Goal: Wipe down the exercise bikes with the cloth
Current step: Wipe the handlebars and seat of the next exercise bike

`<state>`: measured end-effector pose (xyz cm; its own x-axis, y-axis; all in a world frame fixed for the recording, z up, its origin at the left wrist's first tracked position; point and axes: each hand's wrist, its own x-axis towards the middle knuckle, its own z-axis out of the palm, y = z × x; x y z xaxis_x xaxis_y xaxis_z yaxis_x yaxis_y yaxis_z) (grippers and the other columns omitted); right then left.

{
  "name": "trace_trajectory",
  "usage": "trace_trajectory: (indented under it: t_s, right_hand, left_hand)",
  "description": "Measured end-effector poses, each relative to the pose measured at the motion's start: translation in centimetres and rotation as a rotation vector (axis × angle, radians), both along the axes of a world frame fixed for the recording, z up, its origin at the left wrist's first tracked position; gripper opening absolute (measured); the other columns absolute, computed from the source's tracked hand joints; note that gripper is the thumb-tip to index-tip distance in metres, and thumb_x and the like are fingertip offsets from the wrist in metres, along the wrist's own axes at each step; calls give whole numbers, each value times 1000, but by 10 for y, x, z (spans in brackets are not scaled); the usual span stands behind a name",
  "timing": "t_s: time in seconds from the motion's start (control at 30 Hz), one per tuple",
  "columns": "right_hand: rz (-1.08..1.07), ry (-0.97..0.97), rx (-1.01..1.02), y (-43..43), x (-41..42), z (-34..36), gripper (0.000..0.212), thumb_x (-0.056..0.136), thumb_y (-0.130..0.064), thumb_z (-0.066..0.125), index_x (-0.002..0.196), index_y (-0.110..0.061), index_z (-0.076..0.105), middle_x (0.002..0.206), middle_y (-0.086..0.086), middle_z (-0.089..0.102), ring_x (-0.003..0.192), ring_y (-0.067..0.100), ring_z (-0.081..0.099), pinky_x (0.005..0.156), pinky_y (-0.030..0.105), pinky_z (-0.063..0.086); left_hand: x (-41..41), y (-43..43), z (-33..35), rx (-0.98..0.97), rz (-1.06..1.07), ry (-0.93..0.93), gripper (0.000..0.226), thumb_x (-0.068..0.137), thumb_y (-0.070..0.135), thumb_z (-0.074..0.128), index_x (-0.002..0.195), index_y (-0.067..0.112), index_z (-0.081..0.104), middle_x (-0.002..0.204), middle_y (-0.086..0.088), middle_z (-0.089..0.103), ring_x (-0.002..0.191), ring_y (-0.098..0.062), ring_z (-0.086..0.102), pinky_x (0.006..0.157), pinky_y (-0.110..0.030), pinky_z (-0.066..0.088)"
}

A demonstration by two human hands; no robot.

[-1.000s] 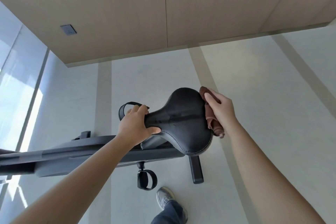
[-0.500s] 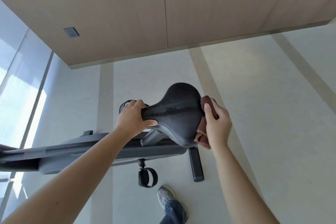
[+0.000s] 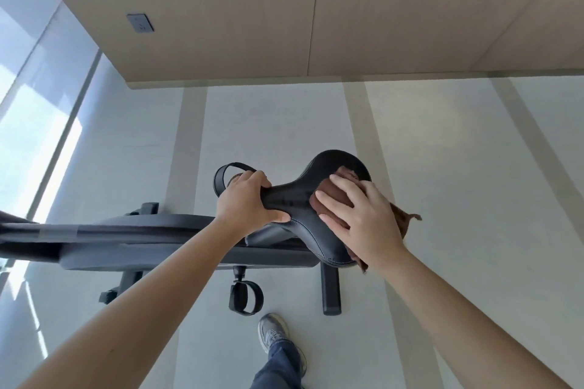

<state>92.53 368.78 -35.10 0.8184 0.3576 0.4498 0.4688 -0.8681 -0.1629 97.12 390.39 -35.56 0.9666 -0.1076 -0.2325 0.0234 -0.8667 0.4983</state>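
Fingers [image 3: 335,206] of the right hand [image 3: 363,218] are lying straight and spread, pressing the brown cloth [image 3: 336,194] flat on the black saddle [image 3: 316,240], centre-right of frame. The cloth's loose end is hanging off the saddle's right edge. The left hand [image 3: 246,202] is gripping the saddle's narrow nose, fingers curled over it. The exercise bike [image 3: 158,230] is stretching toward the left edge.

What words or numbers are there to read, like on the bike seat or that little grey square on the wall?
No text here can be read.
On the grey wall plate: tiny marks, too small to read.
On the bike saddle: faint marks along its middle, too blurred to read.
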Motion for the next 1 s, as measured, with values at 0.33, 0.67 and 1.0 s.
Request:
trace_trajectory:
  t_s: [0.33, 0.67, 1.0]
  right_hand:
    - [431, 291, -86, -28, 42, 24, 30, 78, -23, 72, 107, -20, 69, 121, 6, 61, 88, 34, 58, 74, 45, 53]
    - [641, 386, -149, 30, 85, 24, 33, 84, -32, 62, 117, -27, 62, 130, 5, 56, 105, 33, 54, 84, 46, 49]
    - [858, 264, -120, -19, 105, 13, 33, 72, -30, 74, 104, -27, 68, 113, 3, 65, 81, 32, 59, 66, 41, 55]
  left_hand:
    - [-2, 2, 3, -15, -13, 19, 64, 52, 51, 80, 102, 21, 53, 96, 12, 46, 99, -14, 47, 66, -25, 29]
    - [-25, -10, 6, -51, 233, 31, 75, 56, 46, 80, 119, 20, 48, 118, 4, 49, 110, -16, 46, 84, -25, 37]
    - [-68, -59, 7, 46, 648, -29, 89, 71, 48, 70, 142, 20, 23, 150, 3, 22, 135, -18, 22, 106, -33, 26]
